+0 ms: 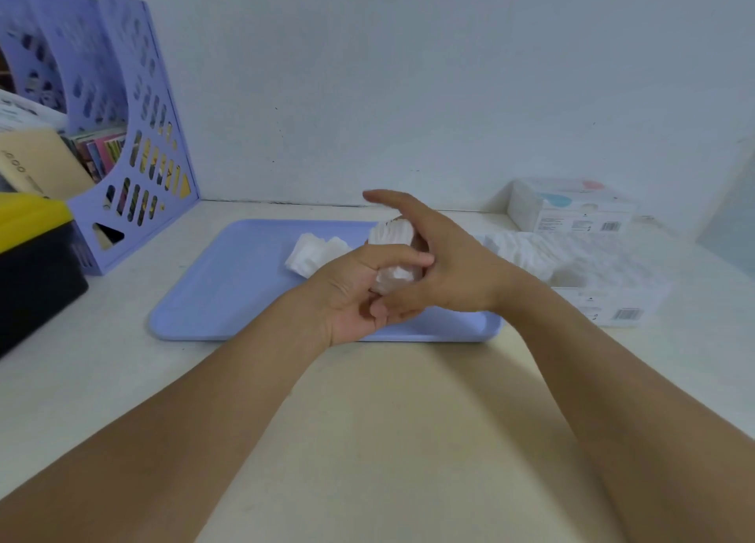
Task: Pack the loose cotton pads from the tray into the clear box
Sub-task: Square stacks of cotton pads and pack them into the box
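Note:
A stack of white cotton pads (393, 274) is held between both hands above the blue tray (228, 293). My left hand (355, 293) curls its fingers around the stack's lower end. My right hand (441, 264) grips the stack from the right, its index finger stretched out toward the wall. More loose cotton pads (314, 252) lie on the tray behind my left hand. The clear box (592, 272) sits to the right of the tray with rows of white pads inside; my right wrist hides its near left corner.
A second clear box with a label (572, 205) stands against the wall behind the first. A purple file rack (135, 133) with books is at the back left. A yellow and black case (32, 256) sits at the left edge.

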Demonstrator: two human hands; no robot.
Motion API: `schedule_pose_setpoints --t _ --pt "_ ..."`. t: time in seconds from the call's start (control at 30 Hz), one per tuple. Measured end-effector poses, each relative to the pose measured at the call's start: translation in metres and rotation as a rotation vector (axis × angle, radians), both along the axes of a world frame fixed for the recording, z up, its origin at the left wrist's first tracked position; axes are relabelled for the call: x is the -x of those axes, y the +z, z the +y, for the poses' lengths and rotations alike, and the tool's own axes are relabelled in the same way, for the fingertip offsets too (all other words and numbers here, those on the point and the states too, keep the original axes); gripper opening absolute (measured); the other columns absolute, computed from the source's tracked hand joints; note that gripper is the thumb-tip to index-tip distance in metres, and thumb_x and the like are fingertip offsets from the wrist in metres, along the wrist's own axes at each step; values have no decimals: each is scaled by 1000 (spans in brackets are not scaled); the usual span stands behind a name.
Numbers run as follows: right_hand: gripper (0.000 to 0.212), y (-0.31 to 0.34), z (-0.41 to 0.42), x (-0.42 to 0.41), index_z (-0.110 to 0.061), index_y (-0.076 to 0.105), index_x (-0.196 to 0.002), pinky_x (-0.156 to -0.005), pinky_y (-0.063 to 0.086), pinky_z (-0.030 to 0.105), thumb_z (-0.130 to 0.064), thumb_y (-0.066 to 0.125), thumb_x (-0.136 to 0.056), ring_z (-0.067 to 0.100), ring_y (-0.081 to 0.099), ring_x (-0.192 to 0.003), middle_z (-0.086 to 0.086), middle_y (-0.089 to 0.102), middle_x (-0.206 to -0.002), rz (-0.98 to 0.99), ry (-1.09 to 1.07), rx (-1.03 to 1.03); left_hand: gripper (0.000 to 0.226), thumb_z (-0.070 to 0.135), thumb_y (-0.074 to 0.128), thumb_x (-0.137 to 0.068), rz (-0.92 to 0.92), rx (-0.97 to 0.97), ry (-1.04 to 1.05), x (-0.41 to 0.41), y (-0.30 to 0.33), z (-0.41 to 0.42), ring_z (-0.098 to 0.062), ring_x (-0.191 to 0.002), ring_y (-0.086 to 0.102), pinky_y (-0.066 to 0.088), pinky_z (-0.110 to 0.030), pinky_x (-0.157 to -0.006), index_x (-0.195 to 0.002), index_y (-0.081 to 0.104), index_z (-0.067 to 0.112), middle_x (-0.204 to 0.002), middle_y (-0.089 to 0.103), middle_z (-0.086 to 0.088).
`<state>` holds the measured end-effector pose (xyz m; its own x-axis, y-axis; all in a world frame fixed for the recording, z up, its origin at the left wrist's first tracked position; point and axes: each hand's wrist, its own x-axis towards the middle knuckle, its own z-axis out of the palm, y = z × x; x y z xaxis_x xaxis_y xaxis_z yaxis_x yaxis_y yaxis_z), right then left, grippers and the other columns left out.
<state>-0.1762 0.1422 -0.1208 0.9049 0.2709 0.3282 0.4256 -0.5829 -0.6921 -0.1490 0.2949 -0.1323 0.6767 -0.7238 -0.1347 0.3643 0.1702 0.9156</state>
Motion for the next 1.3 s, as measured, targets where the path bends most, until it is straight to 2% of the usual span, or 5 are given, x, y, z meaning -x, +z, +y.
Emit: schedule_pose_setpoints --t 0.17,0.43,0.57,0.7,1.3 --pt "68 21 -26 11 -22 47 -147 -92 54 41 -1 65 -84 39 61 -100 20 63 -116 343 200 -307 42 1 54 -67 -2 10 -156 -7 3 9 -18 -66 52 40 -23 -50 -108 58 7 -82 57 -8" --pt "27 45 -46 21 -6 70 -116 -71 58 30 -4 71 -89 19 71 -86 9 73 -98 157 -167 -269 31 5 56 -81 6 63 120 9 6 -18 -26 -72 66 53 -27 -51 -112 60 6 -98 68 -15" --pt "19 58 -102 35 -11 73 -105 -67 61 34 -14 70 -87 25 73 -92 12 72 -107 203 -619 -304 33 17 72 -89 -810 -264 470 3 -12 -29 -7 -94 66 54 -22 -69 -117 58 28 -115 66 7" --pt "20 49 -114 37 -10 76 -103 -70 56 31 -17 70 -86 23 71 -90 15 73 -110 322 -611 -193 42 34 76 -86 -1207 -419 293 4 -14 -54 -6 -105 58 51 -24 -81 -123 58 27 -120 59 14" --pt "39 49 -113 47 -20 70 -104 -59 45 27 -35 87 -73 18 56 -61 3 68 -82 474 -762 271 27 47 68 -89 -1517 -444 332 11 -41 -108 -18 -96 53 46 -34 -84 -96 70 21 -92 64 11"
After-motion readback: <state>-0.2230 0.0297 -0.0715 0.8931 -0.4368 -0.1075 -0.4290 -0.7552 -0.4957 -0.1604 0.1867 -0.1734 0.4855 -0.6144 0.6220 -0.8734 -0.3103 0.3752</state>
